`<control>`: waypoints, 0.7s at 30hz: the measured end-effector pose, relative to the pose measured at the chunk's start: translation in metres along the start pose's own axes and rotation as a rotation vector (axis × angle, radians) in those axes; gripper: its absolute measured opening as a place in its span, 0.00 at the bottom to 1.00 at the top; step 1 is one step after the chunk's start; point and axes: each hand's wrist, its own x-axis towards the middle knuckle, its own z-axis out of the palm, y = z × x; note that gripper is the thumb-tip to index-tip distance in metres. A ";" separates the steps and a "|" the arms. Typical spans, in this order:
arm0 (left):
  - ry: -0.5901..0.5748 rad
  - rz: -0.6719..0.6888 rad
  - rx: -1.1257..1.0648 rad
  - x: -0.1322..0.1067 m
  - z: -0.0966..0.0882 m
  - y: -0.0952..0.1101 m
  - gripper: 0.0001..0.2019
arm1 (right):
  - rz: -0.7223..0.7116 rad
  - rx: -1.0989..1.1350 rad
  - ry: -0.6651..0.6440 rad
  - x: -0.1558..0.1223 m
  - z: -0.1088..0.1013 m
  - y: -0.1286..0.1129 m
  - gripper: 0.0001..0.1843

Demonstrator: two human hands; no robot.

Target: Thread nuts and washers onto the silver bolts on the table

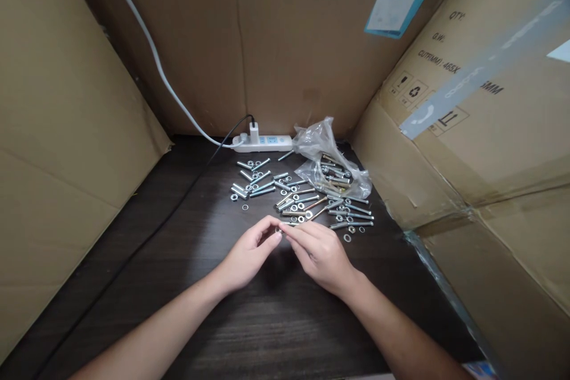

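Above the dark tabletop, my left hand (253,254) and my right hand (321,254) meet at their fingertips. A small metal ring (278,230), perhaps a washer or a nut, shows between the thumb and forefinger of my left hand. The fingers of my right hand are pressed together against the same spot; what they grip is hidden. Just beyond them lie loose bolts (262,191), long expansion bolts (358,215), nuts (234,197) and flat washers (347,238).
A clear plastic bag (314,141) with more bolts lies at the back right. Behind the hardware is a white power strip (285,143) with a plug and cables. A black cable (167,212) crosses the left side. Cardboard walls (289,59) enclose the dark table (178,261).
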 end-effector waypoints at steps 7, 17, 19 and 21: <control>0.071 -0.076 -0.165 0.002 -0.004 -0.003 0.13 | 0.159 -0.084 -0.123 0.005 -0.025 0.011 0.10; 0.090 -0.032 0.068 0.000 -0.005 0.001 0.11 | 0.328 -0.199 -0.462 0.002 -0.030 0.014 0.05; 0.086 -0.001 0.125 0.000 -0.003 0.003 0.11 | 0.332 -0.208 -0.472 0.001 -0.027 0.013 0.05; 0.077 0.013 0.168 0.000 -0.002 0.003 0.11 | 0.325 -0.208 -0.464 0.001 -0.026 0.014 0.05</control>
